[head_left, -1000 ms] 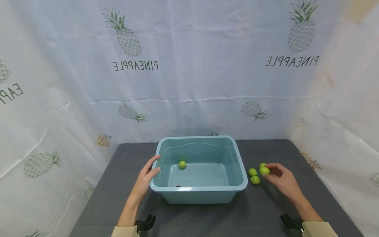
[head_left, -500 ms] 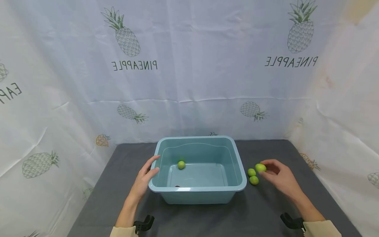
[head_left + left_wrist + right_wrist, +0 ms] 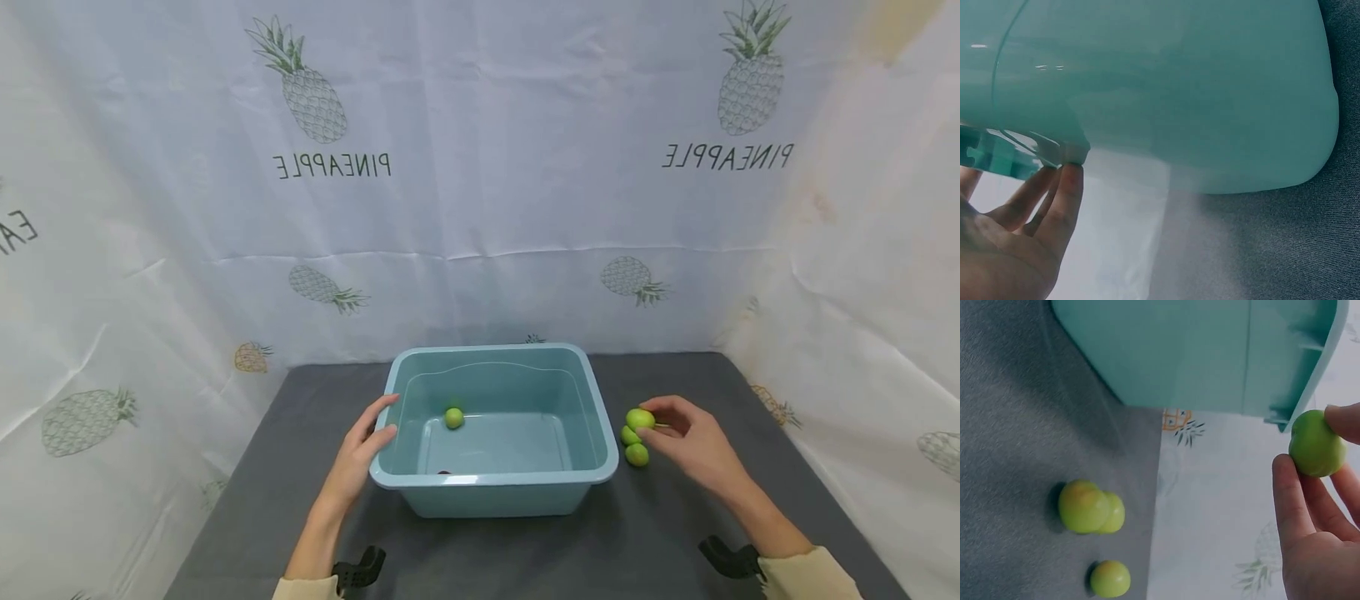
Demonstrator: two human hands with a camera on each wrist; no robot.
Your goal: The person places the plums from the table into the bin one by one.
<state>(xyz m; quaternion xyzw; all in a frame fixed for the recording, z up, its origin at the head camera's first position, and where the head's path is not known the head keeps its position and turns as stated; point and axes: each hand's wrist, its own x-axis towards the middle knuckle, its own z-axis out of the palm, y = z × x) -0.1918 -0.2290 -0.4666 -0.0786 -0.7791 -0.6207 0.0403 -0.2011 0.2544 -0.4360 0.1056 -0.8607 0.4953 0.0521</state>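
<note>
My right hand (image 3: 693, 446) pinches a green plum (image 3: 1317, 445) between thumb and fingertips, just right of the blue-green basin (image 3: 495, 480). In the right wrist view this plum is raised near the basin's rim. Below it on the table lie other green plums (image 3: 1083, 506), two of them overlapping in that view and one apart (image 3: 1110, 579). My left hand (image 3: 352, 458) grips the basin's left rim, with fingertips against the rim's underside (image 3: 1071, 178) in the left wrist view. Inside the basin sits one green plum (image 3: 453, 418). A small dark red thing (image 3: 444, 472) shows there, mostly hidden by the front rim.
The dark grey table (image 3: 495, 562) reaches back to a white cloth (image 3: 480, 183) printed with pineapples. Cloth also hangs along the left and right sides. Black wrist bands (image 3: 360, 571) sit on both forearms.
My right hand has moved left toward the basin, carrying the pinched plum away from the back of the group. My left hand keeps its place on the rim while the view shifts slightly.
</note>
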